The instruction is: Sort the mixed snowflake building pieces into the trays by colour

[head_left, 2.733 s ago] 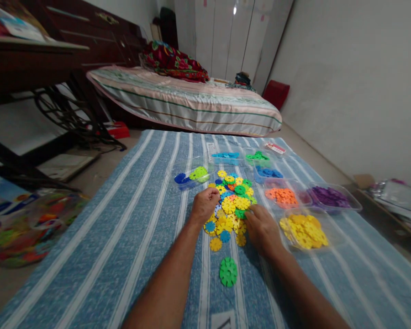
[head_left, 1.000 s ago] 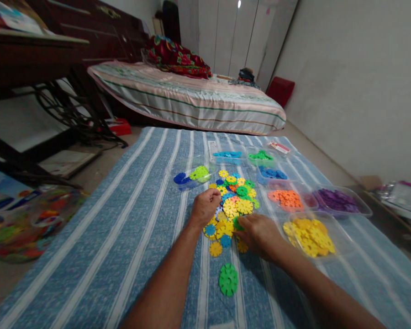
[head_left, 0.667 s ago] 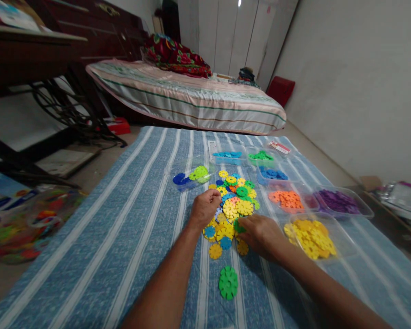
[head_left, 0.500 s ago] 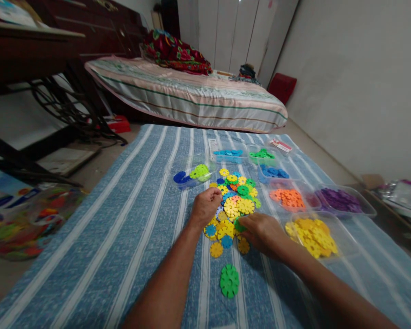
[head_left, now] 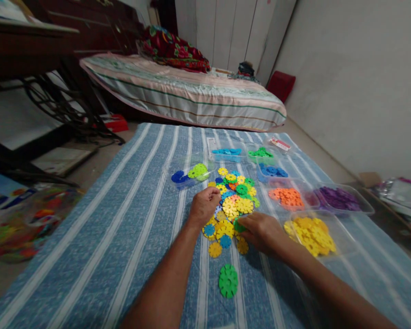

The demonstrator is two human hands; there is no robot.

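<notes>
A loose pile of notched plastic discs (head_left: 231,206), mostly yellow with some green, blue and orange, lies on the striped cloth (head_left: 140,192). At the pile's left edge is my left hand (head_left: 205,205), its fingers curled together; whatever they hold, if anything, is hidden. On the right side of the pile, my right hand (head_left: 260,229) pinches a green disc (head_left: 239,224) between thumb and fingers. Nearer to me, apart from the pile, a green disc stack (head_left: 228,281) lies on the cloth.
Clear tubs hold sorted discs: yellow (head_left: 311,235), orange (head_left: 287,198), purple (head_left: 339,199), blue (head_left: 273,170), green (head_left: 261,153) and light blue (head_left: 227,153). Another tub, left of the pile, has dark blue (head_left: 180,177) and lime discs (head_left: 197,171). A bed (head_left: 192,96) stands beyond.
The whole view has shifted slightly. Both hands keep nearly the same place over the pile, and the right still grips the green disc.
</notes>
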